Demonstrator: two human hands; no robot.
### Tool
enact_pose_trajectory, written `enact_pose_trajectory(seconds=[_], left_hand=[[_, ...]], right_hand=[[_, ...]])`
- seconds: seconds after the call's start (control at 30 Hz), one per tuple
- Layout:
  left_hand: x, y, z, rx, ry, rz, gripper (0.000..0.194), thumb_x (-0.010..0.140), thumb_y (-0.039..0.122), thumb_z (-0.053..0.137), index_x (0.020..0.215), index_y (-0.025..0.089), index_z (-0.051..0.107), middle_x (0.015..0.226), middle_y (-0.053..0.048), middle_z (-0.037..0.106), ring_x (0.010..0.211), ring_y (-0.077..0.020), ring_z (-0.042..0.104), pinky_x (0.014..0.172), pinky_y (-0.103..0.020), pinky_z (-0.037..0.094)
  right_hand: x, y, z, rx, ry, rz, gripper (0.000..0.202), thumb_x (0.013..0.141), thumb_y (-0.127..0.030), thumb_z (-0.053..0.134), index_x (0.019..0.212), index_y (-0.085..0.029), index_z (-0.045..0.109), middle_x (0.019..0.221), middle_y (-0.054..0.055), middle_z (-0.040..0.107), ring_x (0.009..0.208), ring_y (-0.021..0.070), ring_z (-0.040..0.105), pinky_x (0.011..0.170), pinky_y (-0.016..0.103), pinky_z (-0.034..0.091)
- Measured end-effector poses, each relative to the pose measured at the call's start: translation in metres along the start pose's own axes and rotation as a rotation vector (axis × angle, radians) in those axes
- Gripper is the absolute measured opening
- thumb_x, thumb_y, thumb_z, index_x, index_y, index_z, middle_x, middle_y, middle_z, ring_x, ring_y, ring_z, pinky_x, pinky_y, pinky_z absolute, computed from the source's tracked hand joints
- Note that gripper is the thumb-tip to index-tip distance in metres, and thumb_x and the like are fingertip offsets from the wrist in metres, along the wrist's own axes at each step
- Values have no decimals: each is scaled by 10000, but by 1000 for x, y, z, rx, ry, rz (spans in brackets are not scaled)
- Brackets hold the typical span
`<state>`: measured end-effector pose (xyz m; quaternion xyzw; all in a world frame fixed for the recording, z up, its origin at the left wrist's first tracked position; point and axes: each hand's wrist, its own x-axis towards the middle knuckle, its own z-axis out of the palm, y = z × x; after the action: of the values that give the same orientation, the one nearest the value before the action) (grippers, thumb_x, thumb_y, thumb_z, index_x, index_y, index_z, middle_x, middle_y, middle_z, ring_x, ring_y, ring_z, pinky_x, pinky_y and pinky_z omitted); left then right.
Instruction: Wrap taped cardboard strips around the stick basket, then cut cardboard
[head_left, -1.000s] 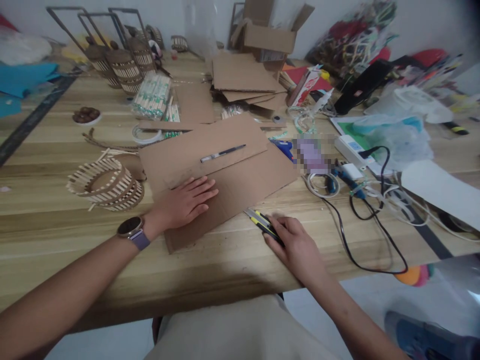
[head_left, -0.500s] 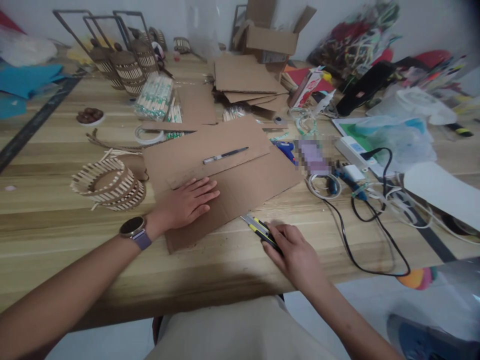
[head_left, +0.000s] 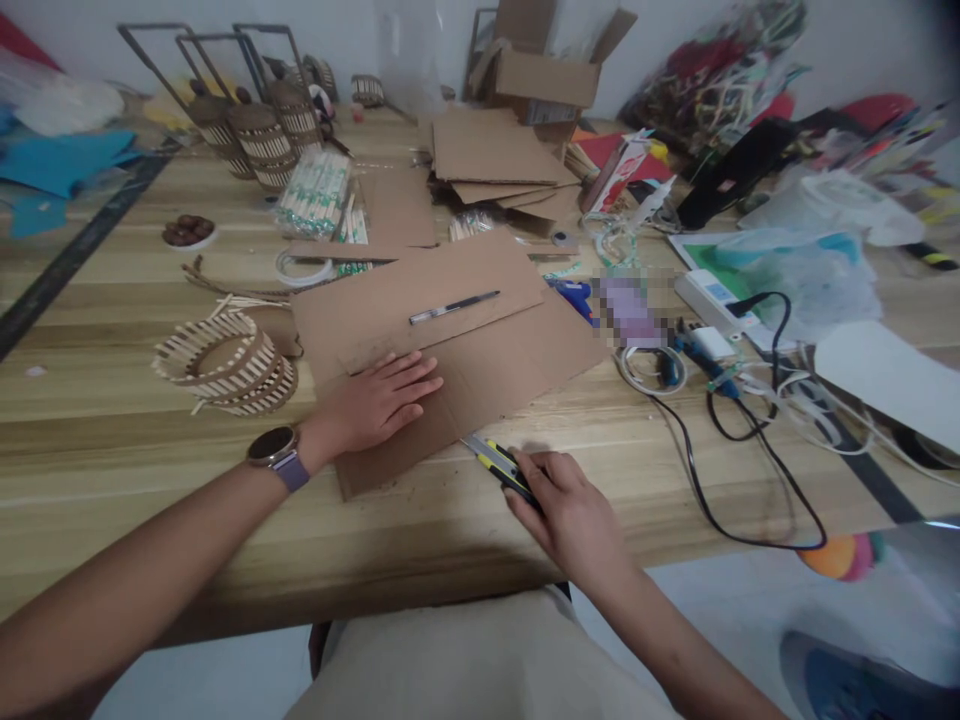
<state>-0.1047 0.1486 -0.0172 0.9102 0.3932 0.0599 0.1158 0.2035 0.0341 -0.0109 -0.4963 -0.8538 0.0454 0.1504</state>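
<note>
Flat on a brown cardboard sheet (head_left: pixel 495 370) lies my left hand (head_left: pixel 386 400), its fingers stretched out and pressing down. My right hand (head_left: pixel 566 505) is wrapped round a yellow and black utility knife (head_left: pixel 499 468). The knife's blade points up and left, with its tip at the sheet's near edge. A smaller cardboard strip (head_left: pixel 442 325) rests on the sheet above my left fingers. On that strip lies a pen (head_left: pixel 454 307). To the left of the sheet stands a small round basket (head_left: pixel 232 365) made of wooden sticks and brown bands.
Stacked cardboard (head_left: pixel 499 150) and packs of wooden sticks (head_left: pixel 319 195) lie behind the sheet. Lidded stick lanterns (head_left: pixel 262 145) stand at the back left. At the right are a blue glue gun (head_left: pixel 574 298), a power strip (head_left: pixel 712 300) and a looping black cable (head_left: pixel 690 480).
My right hand has moved the knife left along the cardboard's near edge. My left hand stays flat on the sheet. The whole view has shifted slightly.
</note>
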Motion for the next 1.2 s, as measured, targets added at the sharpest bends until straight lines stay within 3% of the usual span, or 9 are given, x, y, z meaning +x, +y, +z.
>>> enact_pose_trajectory(seconds=[0.43,0.7,1.2], left_hand=[[0,2,-3,-27,12,-1,569,1066,498,176,1497,259,461,1614,-21,370,1519,-220,268,1246,-459,185],[1,4,-5,-29,11,-10,567,1070,492,168,1500,258,453,1620,-18,360,1524,-205,253,1246,-444,177],[1,2,0,-39,56,15,579,1070,501,161,1488,248,472,1607,-28,391,1517,-209,272,1243,-444,191]], right_hand=[[0,-19,6,-32,7,3,371,1019,-356,450,1307,-168,589,990,118,670,924,263,665,750,375,616],[4,-23,4,-53,15,-42,399,1034,-353,414,1268,-92,603,958,122,667,906,261,665,758,373,617],[2,-33,11,-62,21,-60,387,1019,-347,435,1290,-127,603,943,108,666,883,251,659,725,351,609]])
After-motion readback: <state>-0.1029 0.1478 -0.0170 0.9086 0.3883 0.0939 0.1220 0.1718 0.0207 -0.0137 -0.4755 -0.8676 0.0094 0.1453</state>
